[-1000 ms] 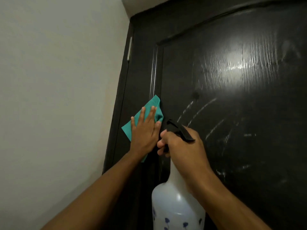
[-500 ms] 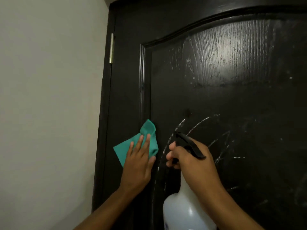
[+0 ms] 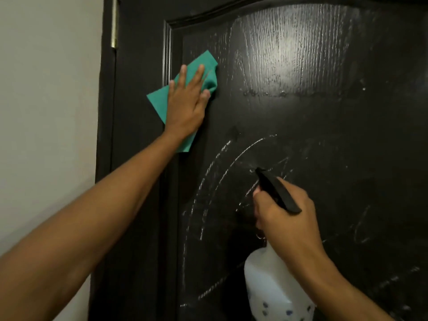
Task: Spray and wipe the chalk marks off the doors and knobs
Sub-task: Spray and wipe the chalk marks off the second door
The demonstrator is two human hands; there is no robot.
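A dark wooden door (image 3: 324,117) with a raised arched panel fills most of the view. White chalk marks (image 3: 222,172) curve across its middle and lower panel. My left hand (image 3: 187,100) lies flat with fingers spread, pressing a teal cloth (image 3: 157,100) against the door at the panel's upper left edge. My right hand (image 3: 284,218) grips the neck and trigger of a white spray bottle (image 3: 271,288) with a black nozzle (image 3: 275,188) aimed at the chalk marks. Wet streaks shine on the upper panel.
A pale wall (image 3: 46,112) runs along the left of the door frame. A brass hinge (image 3: 114,24) sits at the frame's upper left. No knob is in view.
My left hand has slid the cloth upward and rightward onto the panel edge. The view has shifted left and closer, and the bottle sits further right.
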